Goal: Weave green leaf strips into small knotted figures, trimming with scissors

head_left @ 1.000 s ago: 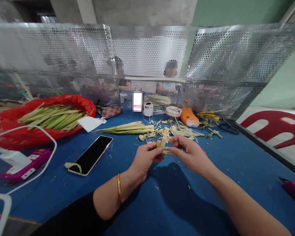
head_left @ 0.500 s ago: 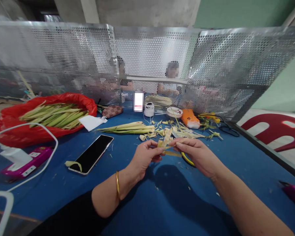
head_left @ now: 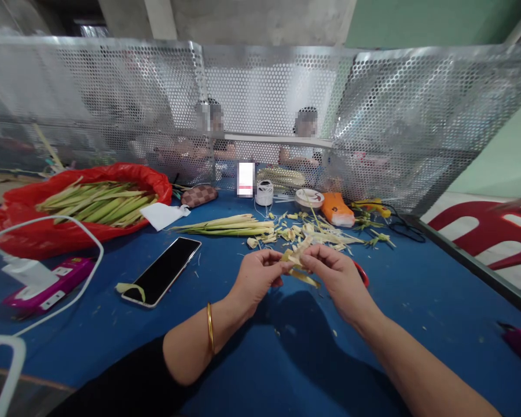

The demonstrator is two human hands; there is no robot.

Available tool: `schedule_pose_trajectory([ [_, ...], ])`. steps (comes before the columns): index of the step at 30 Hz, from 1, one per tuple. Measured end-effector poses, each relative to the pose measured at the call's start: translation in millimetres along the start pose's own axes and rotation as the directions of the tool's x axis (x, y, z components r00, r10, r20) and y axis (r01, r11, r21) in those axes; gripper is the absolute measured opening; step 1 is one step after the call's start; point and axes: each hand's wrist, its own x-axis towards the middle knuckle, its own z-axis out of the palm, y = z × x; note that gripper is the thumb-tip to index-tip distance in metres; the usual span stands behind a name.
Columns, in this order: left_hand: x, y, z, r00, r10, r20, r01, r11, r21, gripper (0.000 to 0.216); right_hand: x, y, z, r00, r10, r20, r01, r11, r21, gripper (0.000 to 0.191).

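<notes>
Over the blue table my left hand (head_left: pixel 258 277) is closed in a pinch on a folded, pale yellow-green leaf strip (head_left: pixel 298 250). My right hand (head_left: pixel 339 277) pinches the same folded strip from the other side, so the fingertips of both hands nearly meet. One end of leaf hangs below them toward the right. Beside my right hand shows a red curved handle (head_left: pixel 363 273), mostly covered by the hand. Just beyond the hands lie loose leaf scraps (head_left: pixel 286 233) and a bundle of long green-white leaves (head_left: pixel 226 225).
A red plastic bag (head_left: pixel 39 246) of leaves is at left, near a phone (head_left: pixel 162 272) and a purple power strip (head_left: pixel 54 289) with a white cable. Farther back are a thread spool (head_left: pixel 264 194), a tape roll (head_left: pixel 309 198) and an orange packet (head_left: pixel 336 208). Perforated metal panels (head_left: pixel 269 81) stand behind.
My right hand has shifted slightly left and closer to my left hand. The hanging leaf end now slants downward more. A red handle shows by my right hand, where a yellow one showed before.
</notes>
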Motion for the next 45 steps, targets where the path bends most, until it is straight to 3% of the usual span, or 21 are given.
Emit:
schedule_pose_trajectory([
  [10, -4.0, 6.1, 1.2, 0.999, -0.028, -0.032, 0.027, 1.0, -0.011, 0.022, 3.3, 14.6, -1.2, 0.997, -0.035, -0.071, 0.029, 0.995, -0.095, 0.019],
  [17, -5.7, 8.3, 4.5, 0.998, 0.008, -0.055, -0.005, 0.998, 0.057, 0.015, -3.1, 18.5, -1.0, 0.969, -0.239, -0.069, 0.195, 0.902, -0.385, 0.013],
  [25, -3.1, -1.3, 3.1, 0.995, 0.099, -0.027, -0.092, 0.973, 0.212, 0.012, -4.9, 16.3, 1.4, 0.932, -0.36, -0.033, 0.3, 0.822, -0.485, 0.008],
  [31, -2.2, -9.0, 2.5, 0.982, 0.187, -0.018, -0.167, 0.915, 0.366, 0.01, -2.7, 19.8, 1.3, 0.959, -0.282, -0.003, 0.254, 0.871, -0.421, 0.014],
  [37, -7.4, -8.3, 1.1, 0.946, 0.32, 0.054, -0.305, 0.824, 0.478, 0.013, 3.7, 19.4, -5.3, 0.96, -0.26, 0.1, 0.275, 0.828, -0.489, 0.018],
  [42, -13.4, -0.3, -0.1, 0.903, 0.395, 0.171, -0.399, 0.617, 0.679, 0.018, 5.2, 16.8, -5.3, 0.986, -0.073, 0.148, 0.12, 0.933, -0.339, 0.017],
  [45, -14.8, 3.0, 0.0, 0.889, 0.405, 0.215, -0.418, 0.525, 0.742, 0.019, 3.8, 16.4, -3.5, 0.99, -0.042, 0.133, 0.073, 0.968, -0.24, 0.016],
])
